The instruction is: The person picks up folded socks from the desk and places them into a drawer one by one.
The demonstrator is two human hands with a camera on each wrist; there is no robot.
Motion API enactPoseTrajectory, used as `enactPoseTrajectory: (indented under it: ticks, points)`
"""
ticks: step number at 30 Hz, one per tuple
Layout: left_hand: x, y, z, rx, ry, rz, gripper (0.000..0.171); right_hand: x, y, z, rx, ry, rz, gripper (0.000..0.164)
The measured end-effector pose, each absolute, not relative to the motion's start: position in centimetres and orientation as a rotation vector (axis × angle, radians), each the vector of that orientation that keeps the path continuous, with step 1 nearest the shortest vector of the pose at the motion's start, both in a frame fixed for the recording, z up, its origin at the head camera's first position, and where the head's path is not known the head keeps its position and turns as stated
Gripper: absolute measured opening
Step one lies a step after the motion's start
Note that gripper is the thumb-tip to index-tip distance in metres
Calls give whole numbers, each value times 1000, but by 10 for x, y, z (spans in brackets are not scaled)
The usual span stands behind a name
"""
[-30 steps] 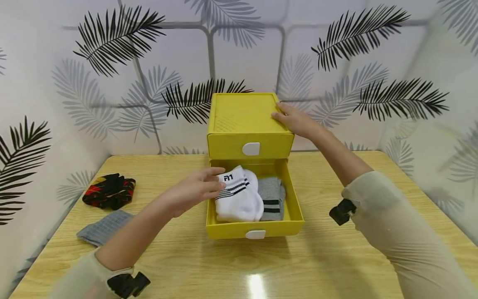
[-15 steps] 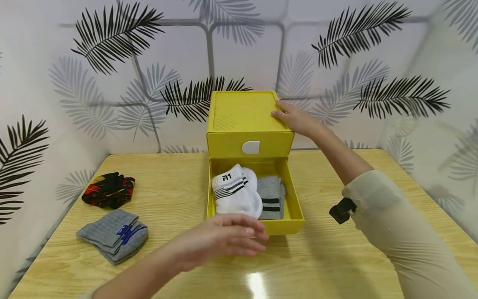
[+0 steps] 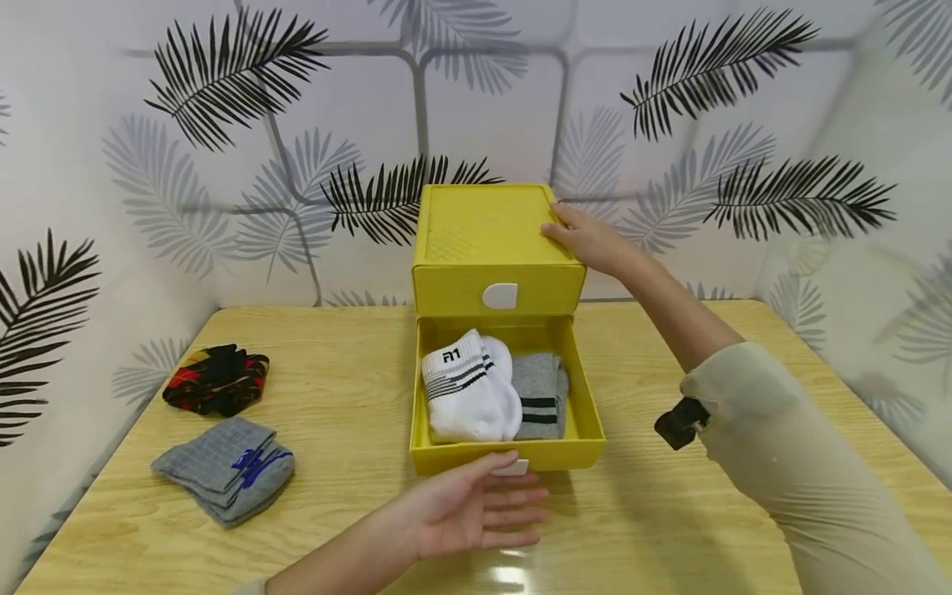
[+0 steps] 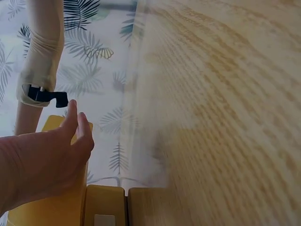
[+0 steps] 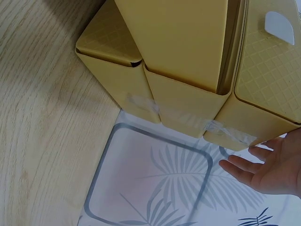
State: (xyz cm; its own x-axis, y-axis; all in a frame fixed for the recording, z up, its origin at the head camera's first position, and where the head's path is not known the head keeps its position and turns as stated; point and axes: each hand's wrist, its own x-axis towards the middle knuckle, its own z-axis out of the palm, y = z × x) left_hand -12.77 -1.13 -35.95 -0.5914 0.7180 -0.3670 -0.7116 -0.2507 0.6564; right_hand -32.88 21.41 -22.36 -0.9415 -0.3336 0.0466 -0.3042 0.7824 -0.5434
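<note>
A yellow drawer box (image 3: 491, 219) stands at the back of the table. Its pulled-out drawer (image 3: 584, 405) holds folded white socks (image 3: 472, 397) with dark stripes and folded grey socks (image 3: 540, 413) with black bands. My left hand (image 3: 472, 504) is at the drawer's front, fingers straight and spread, thumb overlapping the white pull tab (image 3: 511, 468). In the left wrist view, the left hand (image 4: 47, 162) appears beside the yellow front. My right hand (image 3: 587, 237) rests on the box's top right edge; in the right wrist view its extended fingers (image 5: 240, 172) lie by the box's side.
At the left of the table lie folded grey socks (image 3: 226, 471) with blue marks. Behind them is a black, red and yellow patterned bundle of cloth (image 3: 216, 380). A leaf-patterned wall (image 3: 357, 107) rises right behind the box.
My left hand has moved from the white socks down and toward me, then turned with fingers spread at the drawer front. The right hand has stayed on the box.
</note>
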Motion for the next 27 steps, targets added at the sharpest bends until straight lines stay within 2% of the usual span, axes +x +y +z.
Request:
enactPoseTrajectory:
  ticks: [2,11,27]
  points:
    - [-129,-12,-361,2,1008,1957,55,-329,214,-224,-531,2912,-879,62]
    - [-146,-17,-349,46,1003,1899,64,-330,213,-225,-525,2918,-871,61]
    - [-185,-7,-344,3,1067,1935,61,-331,215,-226,-502,2929,-865,62]
